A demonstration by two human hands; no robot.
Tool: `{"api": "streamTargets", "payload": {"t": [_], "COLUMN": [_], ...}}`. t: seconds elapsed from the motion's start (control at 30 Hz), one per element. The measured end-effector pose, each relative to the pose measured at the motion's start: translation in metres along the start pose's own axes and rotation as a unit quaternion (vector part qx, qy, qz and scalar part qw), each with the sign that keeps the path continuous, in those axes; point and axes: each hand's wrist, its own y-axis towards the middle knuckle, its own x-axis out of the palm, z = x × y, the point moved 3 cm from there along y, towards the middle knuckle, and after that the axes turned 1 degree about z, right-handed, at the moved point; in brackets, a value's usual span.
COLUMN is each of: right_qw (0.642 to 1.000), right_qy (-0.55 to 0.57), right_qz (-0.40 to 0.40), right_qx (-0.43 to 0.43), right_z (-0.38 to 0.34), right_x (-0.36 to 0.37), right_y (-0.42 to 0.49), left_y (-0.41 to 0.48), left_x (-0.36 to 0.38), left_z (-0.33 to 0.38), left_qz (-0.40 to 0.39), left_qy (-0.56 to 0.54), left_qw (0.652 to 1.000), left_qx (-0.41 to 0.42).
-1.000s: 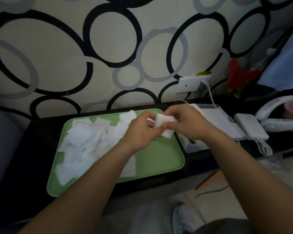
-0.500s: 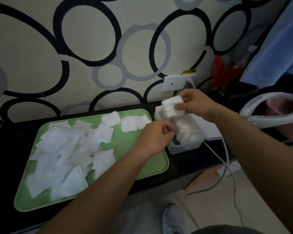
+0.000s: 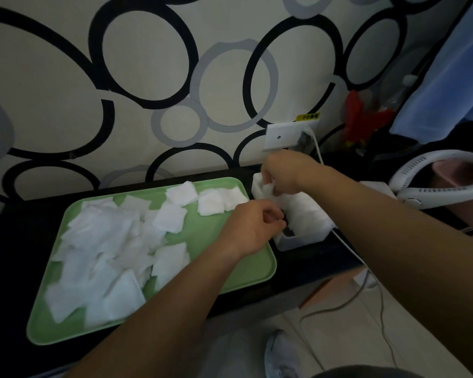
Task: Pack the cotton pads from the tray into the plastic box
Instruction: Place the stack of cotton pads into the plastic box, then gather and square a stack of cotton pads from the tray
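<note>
A green tray (image 3: 238, 271) on the dark table holds several loose white cotton pads (image 3: 112, 246). Right of it stands a clear plastic box (image 3: 303, 240) filled with stacked pads (image 3: 306, 214). My right hand (image 3: 287, 173) pinches a small bunch of pads (image 3: 260, 186) at the box's far left corner, pushing them down among the stack. My left hand (image 3: 253, 227) hovers at the tray's right edge against the box's near left side, fingers curled; whether it holds anything is hidden.
A wall socket (image 3: 284, 136) with a white cable (image 3: 347, 246) is behind the box. A white neck fan (image 3: 448, 181) and a pink container (image 3: 459, 175) lie right. Blue cloth (image 3: 448, 77) hangs at the upper right. My shoe (image 3: 280, 356) is on the floor below.
My right hand has lowered its bunch of pads from above the box onto the box's far left corner. My left hand stayed by the box's near side.
</note>
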Motion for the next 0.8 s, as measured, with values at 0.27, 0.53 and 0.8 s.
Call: {"api": "streamTargets", "payload": {"t": [0.27, 0.53, 0.8], "right_qw": [1.000, 0.983, 0.968], "right_qy": [-0.001, 0.101, 0.230], "right_qz": [0.012, 0.136, 0.101], "right_qx": [-0.007, 0.064, -0.018], "right_z": [-0.015, -0.006, -0.063], "right_x": [0.011, 0.008, 0.014], "right_y": [0.004, -0.003, 0.008], "left_y": [0.000, -0.006, -0.019], "left_x": [-0.005, -0.017, -0.094], "left_z": [-0.001, 0.001, -0.026], "left_qz": [-0.032, -0.038, 0.143], "left_qy": [0.003, -0.011, -0.097], "left_qw": [0.999, 0.999, 0.980], "left_qx": [0.021, 0.021, -0.097]}}
